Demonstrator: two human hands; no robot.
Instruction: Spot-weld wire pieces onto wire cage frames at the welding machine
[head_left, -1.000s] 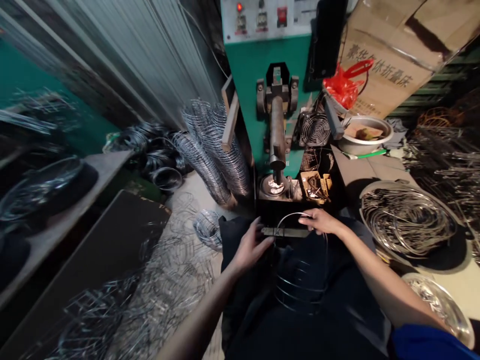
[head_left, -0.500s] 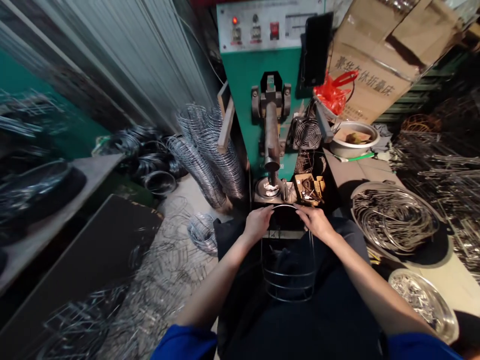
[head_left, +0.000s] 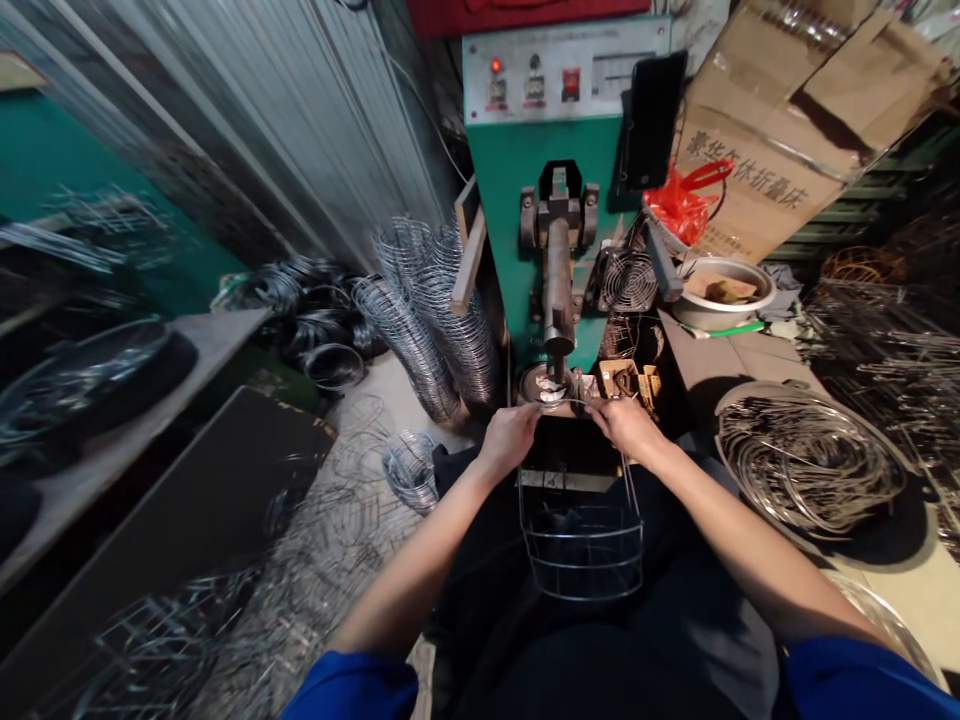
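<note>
Between my hands is a wire basket frame [head_left: 586, 508], its curved bars hanging low over my lap. My left hand [head_left: 508, 438] pinches the near-left end of its upper wire. At the other end of that wire, my right hand [head_left: 628, 428] has its fingers closed on it. The upper wire sits just in front of the round lower plate of a green spot welding machine [head_left: 495, 150]. Above that plate points the machine's thick metal arm [head_left: 557, 285]. My fingertips partly hide the wire's ends.
Stacked wire rings [head_left: 427, 320] stand left of the machine. A round tray of bent wires [head_left: 806, 460] lies at the right, near a metal bowl [head_left: 724, 292]. A small yellow box [head_left: 626, 383] sits beside the lower plate. Loose wires [head_left: 322, 560] litter the floor at left.
The wire frame has tilted, and its lower bars now show wider and more open. Both hands still hold its upper wire. The view has shifted slightly, so the machine appears lower and further right.
</note>
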